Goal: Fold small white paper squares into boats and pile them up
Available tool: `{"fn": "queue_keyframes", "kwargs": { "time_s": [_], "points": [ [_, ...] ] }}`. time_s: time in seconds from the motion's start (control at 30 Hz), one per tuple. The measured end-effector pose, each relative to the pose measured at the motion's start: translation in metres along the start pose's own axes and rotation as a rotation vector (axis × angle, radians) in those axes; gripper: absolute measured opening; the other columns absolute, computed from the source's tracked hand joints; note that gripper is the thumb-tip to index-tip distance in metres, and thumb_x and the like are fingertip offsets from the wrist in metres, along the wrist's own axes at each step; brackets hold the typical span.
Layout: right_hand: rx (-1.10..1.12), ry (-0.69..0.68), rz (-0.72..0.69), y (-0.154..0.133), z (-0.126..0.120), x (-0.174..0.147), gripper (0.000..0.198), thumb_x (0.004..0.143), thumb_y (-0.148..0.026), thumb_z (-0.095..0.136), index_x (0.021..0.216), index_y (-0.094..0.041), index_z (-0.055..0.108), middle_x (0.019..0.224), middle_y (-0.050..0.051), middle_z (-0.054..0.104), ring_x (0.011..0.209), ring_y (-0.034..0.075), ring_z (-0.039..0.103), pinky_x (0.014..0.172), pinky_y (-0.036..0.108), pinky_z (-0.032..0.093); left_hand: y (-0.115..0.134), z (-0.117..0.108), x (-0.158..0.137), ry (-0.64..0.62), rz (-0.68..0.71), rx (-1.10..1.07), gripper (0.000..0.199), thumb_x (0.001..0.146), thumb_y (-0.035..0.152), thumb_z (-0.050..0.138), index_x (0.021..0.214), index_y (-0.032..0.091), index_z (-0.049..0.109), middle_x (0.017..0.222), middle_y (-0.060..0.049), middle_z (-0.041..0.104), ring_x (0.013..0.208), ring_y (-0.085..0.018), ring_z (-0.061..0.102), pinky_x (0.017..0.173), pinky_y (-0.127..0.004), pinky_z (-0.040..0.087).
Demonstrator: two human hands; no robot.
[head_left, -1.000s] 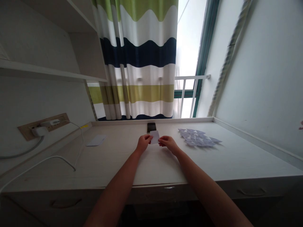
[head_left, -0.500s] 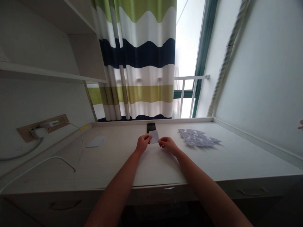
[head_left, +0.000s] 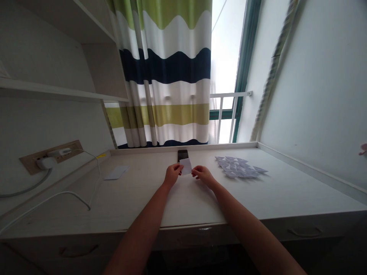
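Observation:
A small white sheet of paper point(head_left: 185, 166) is held up over the desk between my two hands. My left hand point(head_left: 173, 173) pinches its left edge between thumb and fingers. At the lower right corner, my right hand point(head_left: 202, 174) has its fingertips closed on the paper. Just behind the sheet lies a dark phone point(head_left: 182, 154), its lower part covered by the paper. To the right rests a cluster of folded white paper pieces point(head_left: 239, 168) with pointed ends. Flat sheets of white paper point(head_left: 116, 173) lie at the left.
The pale desk point(head_left: 137, 202) has a raised rim along its back and right side. White cables point(head_left: 76, 192) run over its left part from plugs in a wall socket point(head_left: 51, 156). Behind the desk hangs a striped curtain point(head_left: 172, 91); a shelf point(head_left: 63, 89) juts out at upper left.
My hands and the paper have kept almost the same pose. The whole view has shifted very slightly.

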State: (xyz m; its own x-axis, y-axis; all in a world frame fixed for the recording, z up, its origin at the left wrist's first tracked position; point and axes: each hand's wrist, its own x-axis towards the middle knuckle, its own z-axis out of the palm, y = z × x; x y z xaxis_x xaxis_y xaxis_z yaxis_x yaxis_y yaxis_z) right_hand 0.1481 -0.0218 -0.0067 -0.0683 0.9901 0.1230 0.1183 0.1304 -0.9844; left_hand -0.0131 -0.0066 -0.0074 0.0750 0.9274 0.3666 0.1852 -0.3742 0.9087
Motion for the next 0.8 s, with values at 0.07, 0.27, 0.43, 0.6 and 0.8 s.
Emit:
{"fn": "queue_keyframes", "kwargs": {
  "time_s": [0.07,0.27,0.43,0.6,0.8],
  "points": [
    [0.023,0.046,-0.043,-0.0014,-0.0013,0.0005,0.011,0.067,-0.025,0.060,0.068,-0.015,0.056,0.060,0.000,0.059,0.056,0.010,0.055,0.052,0.022,0.042,-0.0013,0.0007,-0.0001,-0.040,-0.010,-0.005,0.027,0.068,0.039,0.055,0.067,0.013,0.060,0.058,-0.001,0.056,0.053,-0.011,0.050,0.053,-0.024,0.042],
    [0.000,0.085,-0.076,-0.0033,-0.0037,0.0007,0.010,0.067,-0.024,0.057,0.066,-0.014,0.057,0.058,-0.001,0.058,0.056,0.010,0.053,0.054,0.023,0.041,-0.0011,0.0030,-0.0010,-0.124,-0.036,0.012,0.027,0.067,0.038,0.056,0.070,0.012,0.062,0.059,-0.002,0.056,0.055,-0.012,0.050,0.054,-0.025,0.041],
    [0.028,0.083,-0.063,-0.0062,-0.0029,-0.0016,0.010,0.067,-0.024,0.057,0.064,-0.015,0.056,0.058,-0.001,0.058,0.057,0.010,0.053,0.055,0.024,0.040,-0.0028,0.0036,0.0010,-0.122,-0.034,-0.016,0.027,0.064,0.038,0.057,0.064,0.011,0.060,0.054,0.000,0.053,0.051,-0.011,0.048,0.051,-0.024,0.039],
    [0.073,0.080,-0.079,-0.0065,-0.0038,-0.0018,0.014,0.064,-0.028,0.060,0.068,-0.015,0.059,0.063,0.000,0.060,0.059,0.011,0.054,0.057,0.026,0.041,-0.0068,0.0037,0.0024,-0.145,-0.032,-0.022,0.028,0.064,0.039,0.058,0.065,0.011,0.061,0.054,0.000,0.053,0.051,-0.011,0.047,0.051,-0.024,0.039],
    [0.056,0.095,-0.085,-0.0037,-0.0050,-0.0008,0.014,0.065,-0.029,0.060,0.066,-0.015,0.059,0.061,0.001,0.060,0.059,0.012,0.053,0.058,0.027,0.041,-0.0086,0.0030,0.0017,-0.174,-0.021,-0.009,0.029,0.066,0.040,0.057,0.070,0.012,0.062,0.060,-0.002,0.056,0.055,-0.012,0.050,0.055,-0.025,0.041]
  ]
}}
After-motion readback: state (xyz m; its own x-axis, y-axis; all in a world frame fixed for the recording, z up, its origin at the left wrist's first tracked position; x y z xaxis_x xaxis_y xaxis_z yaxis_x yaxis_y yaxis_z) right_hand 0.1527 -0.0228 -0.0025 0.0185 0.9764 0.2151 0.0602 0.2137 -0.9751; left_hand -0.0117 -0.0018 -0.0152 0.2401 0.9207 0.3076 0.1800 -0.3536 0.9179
